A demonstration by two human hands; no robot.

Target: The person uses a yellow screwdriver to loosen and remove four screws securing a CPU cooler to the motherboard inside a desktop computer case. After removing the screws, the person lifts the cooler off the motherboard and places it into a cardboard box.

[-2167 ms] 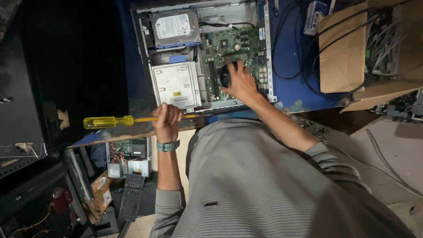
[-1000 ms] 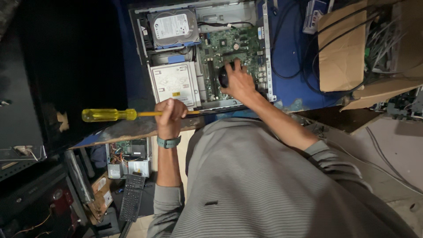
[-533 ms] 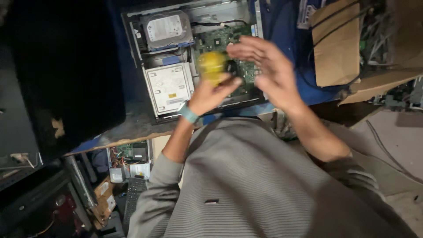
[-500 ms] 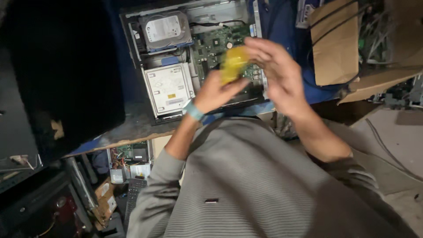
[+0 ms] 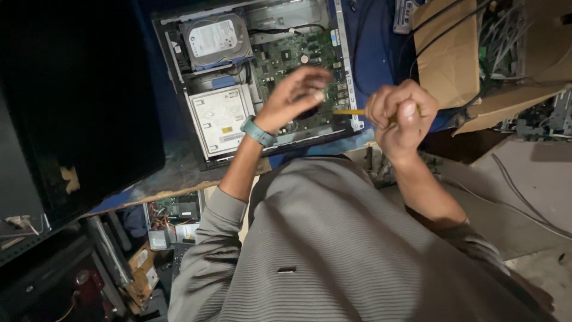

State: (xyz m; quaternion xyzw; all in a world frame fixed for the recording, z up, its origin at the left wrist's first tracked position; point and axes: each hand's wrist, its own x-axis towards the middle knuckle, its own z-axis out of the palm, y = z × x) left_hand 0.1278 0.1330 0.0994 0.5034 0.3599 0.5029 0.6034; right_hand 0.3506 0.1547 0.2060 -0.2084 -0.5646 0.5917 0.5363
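Observation:
An open desktop computer case (image 5: pixel 179 65) lies on a blue table, showing a hard drive (image 5: pixel 214 39), a silver optical drive (image 5: pixel 220 119) and a green motherboard (image 5: pixel 286 53). My right hand (image 5: pixel 400 116) is a fist around the handle of a yellow screwdriver, beside the case's right edge. The screwdriver's shaft (image 5: pixel 348 111) points left toward my left hand (image 5: pixel 295 92). That hand hovers over the motherboard with its fingers loosely curled and apart. A teal band (image 5: pixel 257 131) is on its wrist. The shaft's tip is hidden behind my left hand.
A torn cardboard box (image 5: pixel 453 53) with cables and parts stands at the upper right. A large dark panel (image 5: pixel 77 107) fills the left. Loose circuit boards and parts (image 5: pixel 173 217) lie under the table's front edge. Grey cables (image 5: pixel 518 197) trail at the right.
The screwdriver has gone from my left hand to my right. My right hand left the motherboard and moved right. My left hand rose from the table edge to over the motherboard.

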